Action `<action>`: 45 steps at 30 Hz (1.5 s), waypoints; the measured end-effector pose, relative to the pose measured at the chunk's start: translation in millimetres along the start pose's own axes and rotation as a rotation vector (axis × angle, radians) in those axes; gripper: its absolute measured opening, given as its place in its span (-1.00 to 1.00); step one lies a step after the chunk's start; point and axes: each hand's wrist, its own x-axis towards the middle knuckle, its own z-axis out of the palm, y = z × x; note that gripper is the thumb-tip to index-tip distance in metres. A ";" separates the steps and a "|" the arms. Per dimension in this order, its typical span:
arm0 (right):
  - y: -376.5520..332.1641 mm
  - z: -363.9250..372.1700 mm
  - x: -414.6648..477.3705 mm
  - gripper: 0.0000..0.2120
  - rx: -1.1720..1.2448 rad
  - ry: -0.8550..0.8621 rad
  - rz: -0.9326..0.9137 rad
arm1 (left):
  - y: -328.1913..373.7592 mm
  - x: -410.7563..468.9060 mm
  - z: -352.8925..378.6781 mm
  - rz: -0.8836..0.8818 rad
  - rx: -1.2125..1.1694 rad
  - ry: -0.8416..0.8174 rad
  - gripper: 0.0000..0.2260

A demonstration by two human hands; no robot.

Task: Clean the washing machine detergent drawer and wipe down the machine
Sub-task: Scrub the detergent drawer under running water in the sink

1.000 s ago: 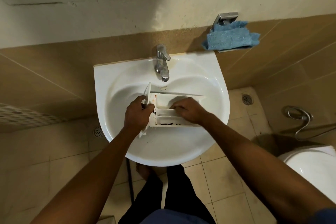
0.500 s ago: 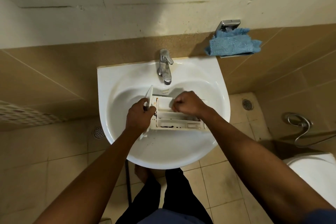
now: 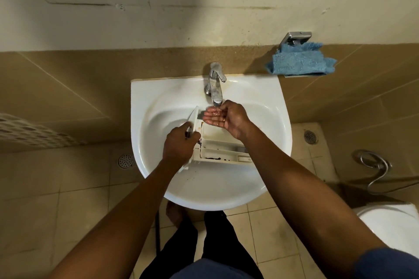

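Head view, straight down onto a white ceramic wash basin fixed against a tan tiled wall, centre of frame. Inside the bowl, just below the middle: white plastic washing-machine detergent drawer, long side running left to right, flat front panel at its left end standing up on edge. Dark specks of grime along the lowest compartment and at the left corner; brownish stain on the upper left inner wall.

Left hand at the drawer's left end, fingers curled round the front panel and gripping it. Right hand over the drawer's upper compartment, palm turned up and cupped directly beneath the spout of the chrome single-lever tap; fingers loosely bent, grasping nothing, palm glistening wet. Cannot tell whether this hand touches the plastic beneath, nor whether water is running.

Upper right of frame: folded blue microfibre cloth on a small chrome wall holder, well apart from both hands. Round metal floor drain left of the basin, another to its right. Coiled chrome hose at the right edge, white toilet in the lower right corner. Dark trousers at bottom centre.
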 end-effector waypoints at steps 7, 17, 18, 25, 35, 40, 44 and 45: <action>22.3 12.6 -22.4 -0.77 -0.419 0.006 -0.178 | -4.4 4.1 -0.3 0.052 0.040 -0.007 -0.55; 43.2 11.0 -18.0 -0.68 -0.476 0.094 -0.399 | -1.6 3.5 0.1 0.032 0.040 -0.011 -0.53; 49.3 7.0 -20.1 -0.71 -0.474 0.104 -0.400 | -1.3 2.6 0.1 0.031 0.034 -0.010 -0.54; 40.7 1.4 -13.7 -0.90 -0.571 0.189 -0.438 | -0.9 2.4 -0.8 0.039 0.048 -0.007 -0.54; 52.4 20.3 -12.0 -0.85 -0.783 0.370 -0.525 | 0.0 0.5 -3.9 0.033 0.064 -0.004 -0.51; 63.1 18.7 -18.5 -0.87 -0.821 0.442 -0.541 | 1.1 0.3 -1.8 0.047 0.063 -0.024 -0.56; 71.1 15.0 -24.9 -0.89 -0.854 0.423 -0.560 | 0.1 1.0 -0.8 0.047 0.052 0.004 -0.50; 64.8 17.2 -21.3 -0.89 -0.822 0.446 -0.557 | 1.1 1.7 -0.4 0.047 0.056 -0.002 -0.50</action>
